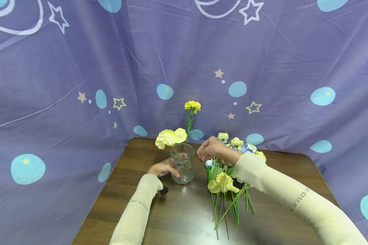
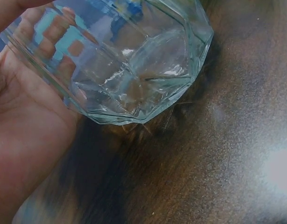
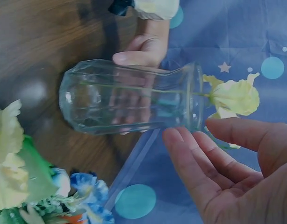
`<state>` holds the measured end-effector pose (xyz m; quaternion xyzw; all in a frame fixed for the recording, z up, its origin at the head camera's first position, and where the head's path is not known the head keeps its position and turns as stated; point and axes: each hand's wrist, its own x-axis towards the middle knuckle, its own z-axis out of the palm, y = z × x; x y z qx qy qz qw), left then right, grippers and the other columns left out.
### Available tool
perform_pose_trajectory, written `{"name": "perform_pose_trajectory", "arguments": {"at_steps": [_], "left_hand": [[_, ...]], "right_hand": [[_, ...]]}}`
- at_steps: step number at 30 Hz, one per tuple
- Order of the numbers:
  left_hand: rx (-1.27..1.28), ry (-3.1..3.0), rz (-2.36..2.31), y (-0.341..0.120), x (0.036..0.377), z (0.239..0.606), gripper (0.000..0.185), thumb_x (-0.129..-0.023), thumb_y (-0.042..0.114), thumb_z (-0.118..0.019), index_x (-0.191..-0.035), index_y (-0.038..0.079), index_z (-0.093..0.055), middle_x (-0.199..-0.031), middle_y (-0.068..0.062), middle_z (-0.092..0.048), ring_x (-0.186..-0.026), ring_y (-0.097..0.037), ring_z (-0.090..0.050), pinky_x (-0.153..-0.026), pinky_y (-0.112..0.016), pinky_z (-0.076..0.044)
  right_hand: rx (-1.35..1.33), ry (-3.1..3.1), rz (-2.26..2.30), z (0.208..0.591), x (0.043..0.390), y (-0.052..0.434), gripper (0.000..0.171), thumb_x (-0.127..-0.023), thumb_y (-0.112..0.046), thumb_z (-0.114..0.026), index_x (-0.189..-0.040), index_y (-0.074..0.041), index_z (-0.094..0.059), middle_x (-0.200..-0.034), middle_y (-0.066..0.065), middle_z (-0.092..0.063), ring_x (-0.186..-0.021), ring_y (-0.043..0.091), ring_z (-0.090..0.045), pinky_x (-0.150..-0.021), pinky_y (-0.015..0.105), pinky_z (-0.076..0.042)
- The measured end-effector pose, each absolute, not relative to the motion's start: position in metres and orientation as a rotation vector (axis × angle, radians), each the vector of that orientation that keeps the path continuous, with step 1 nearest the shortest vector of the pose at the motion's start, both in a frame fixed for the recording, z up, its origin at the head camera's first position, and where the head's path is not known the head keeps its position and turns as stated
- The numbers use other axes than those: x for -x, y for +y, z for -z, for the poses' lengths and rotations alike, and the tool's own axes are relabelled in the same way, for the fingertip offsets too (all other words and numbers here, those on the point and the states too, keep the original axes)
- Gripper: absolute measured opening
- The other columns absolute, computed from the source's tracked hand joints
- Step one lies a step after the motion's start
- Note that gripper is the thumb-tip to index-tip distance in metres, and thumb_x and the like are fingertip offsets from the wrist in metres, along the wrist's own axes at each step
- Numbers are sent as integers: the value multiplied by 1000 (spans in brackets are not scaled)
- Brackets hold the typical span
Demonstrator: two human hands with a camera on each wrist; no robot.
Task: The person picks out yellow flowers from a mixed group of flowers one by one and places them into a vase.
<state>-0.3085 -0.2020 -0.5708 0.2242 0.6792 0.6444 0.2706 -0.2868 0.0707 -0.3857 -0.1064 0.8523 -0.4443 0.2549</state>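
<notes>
While the left hand (image 1: 163, 168) was curled round the lower body of the glass vase (image 1: 182, 163), with the fingers showing through the ribbed glass in the left wrist view, the vase was kept standing on the brown worktop (image 1: 178, 217), near its back edge. That grip was a firm wrap of fingers and thumb, and nothing else was held by it. The right hand (image 1: 210, 148) was hovered just beside the vase's rim; in the right wrist view its fingers (image 3: 199, 158) were seen loosely spread and relaxed, with nothing pinched between them.

Two yellow flowers were already seated in the vase: a broad pale yellow bloom (image 1: 170, 137) drooped over the rim to the left, and a taller carnation (image 1: 192, 106) rose on its green stem above it. By that showing the arranging was judged to be partly done, a small share of the stems being placed.

Most of the work was judged to be left, since a bundle of artificial flowers (image 1: 225, 177) lay on the worktop just right of the vase, under the right forearm: yellow, white and blue heads with long green stems fanned toward the near edge. A purple cloth (image 1: 79, 68) printed with stars and blue dots was draped behind and around the worktop. No obstacle was seen between the bundle and the vase.
</notes>
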Motion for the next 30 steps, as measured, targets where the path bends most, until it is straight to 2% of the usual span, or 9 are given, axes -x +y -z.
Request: {"name": "perform_pose_trajectory", "arguments": {"at_steps": [5,9,17,25,30], "left_hand": [[-579,1838,-1725,-202,308,572,99,-70,-11,-74,-157,-1,-28,-157,-19,-44,-136,-23,-50,-123,-53,-29],[-553,1843,-1719,-201,307,570,98,-69,-11,-74,-156,-2,-29,-155,-21,-46,-133,-22,-52,-123,-53,-30],[-538,1853,-1706,-203,307,570,99,-70,-11,-74,-156,-1,-29,-158,-21,-42,-138,-25,-48,-124,-54,-27],[-557,1857,-1713,-203,309,572,101,-70,-14,-73,-158,0,-27,-161,-21,-38,-139,-22,-46,-124,-53,-27],[-608,1842,-1712,-203,311,573,102,-70,-8,-77,-159,2,-27,-160,-18,-41,-135,-17,-50,-123,-47,-32]], "right_hand": [[289,2286,1225,397,283,86,16,-92,-2,-68,-101,9,-75,-91,20,-78,-75,22,-76,-70,29,-63],[287,2271,1220,405,279,98,13,-91,-1,-68,-98,8,-75,-90,21,-77,-73,23,-75,-68,29,-63],[311,2262,1163,417,267,126,9,-88,0,-70,-88,7,-76,-77,18,-76,-60,16,-71,-68,40,-64],[310,2208,1126,425,255,157,10,-90,-2,-71,-85,4,-77,-69,13,-74,-57,14,-70,-59,31,-62],[298,2166,1093,428,248,175,9,-88,-3,-73,-84,4,-78,-65,10,-73,-54,13,-68,-58,30,-61]]}}
